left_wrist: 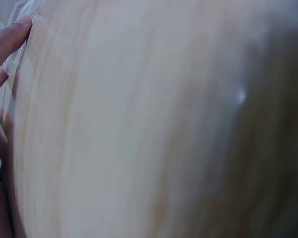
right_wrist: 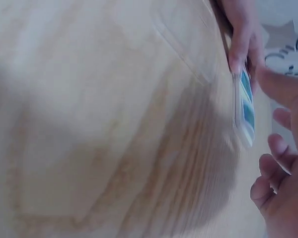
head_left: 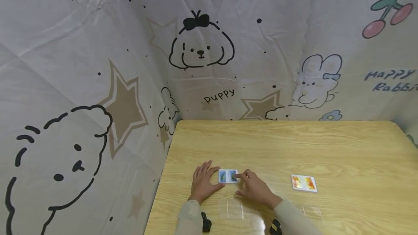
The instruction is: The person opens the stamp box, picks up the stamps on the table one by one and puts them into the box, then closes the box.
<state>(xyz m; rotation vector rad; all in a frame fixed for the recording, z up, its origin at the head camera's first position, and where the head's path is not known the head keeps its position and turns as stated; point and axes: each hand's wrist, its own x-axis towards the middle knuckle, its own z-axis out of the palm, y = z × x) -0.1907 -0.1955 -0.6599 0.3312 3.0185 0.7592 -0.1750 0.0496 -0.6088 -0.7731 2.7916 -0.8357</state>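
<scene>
A small white-bordered stack of cards (head_left: 228, 176) with two blue pictures on top lies on the table. My left hand (head_left: 203, 184) holds its left end, index finger at the far edge and thumb at the near edge. From the right, my right hand (head_left: 256, 190) reaches in, its index finger stretched over the right-hand picture and the other fingers bent. In the right wrist view the cards (right_wrist: 244, 106) show from the side, with the left thumb against their end. The left wrist view catches only the fingers (left_wrist: 10, 42) at its edge.
A second white-bordered stack with orange pictures (head_left: 304, 183) lies to the right. Near me are a clear plastic tray (head_left: 230, 209) and another faint clear piece (head_left: 312, 214). Printed cloth (head_left: 209, 82) hangs behind and left of the wooden table (head_left: 261, 148).
</scene>
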